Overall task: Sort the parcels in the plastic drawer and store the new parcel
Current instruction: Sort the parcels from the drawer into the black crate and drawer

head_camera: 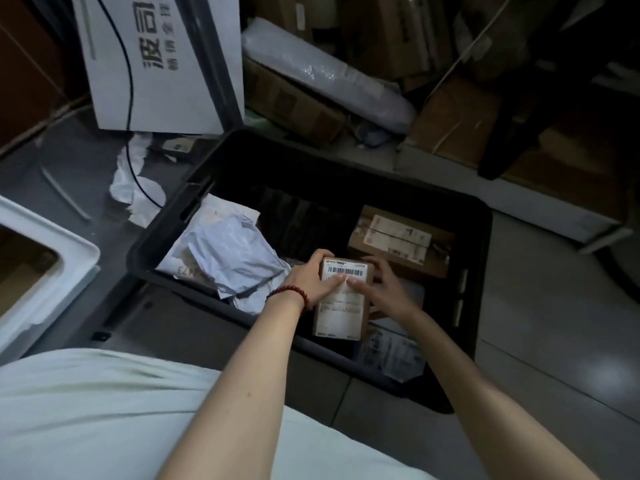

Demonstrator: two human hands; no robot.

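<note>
Now gripping small labelled cardboard parcel (341,315) with left hand (310,284) and right hand (386,289), fingers curled round both sides, over black plastic drawer (479,265).

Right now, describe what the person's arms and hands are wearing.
The left hand and right hand wear no gloves. The left forearm and right forearm are bare, no sleeves in view. A bracelet of dark red round beads circles the left wrist; the right wrist carries nothing. A pale shirt fills the bottom edge.
</note>
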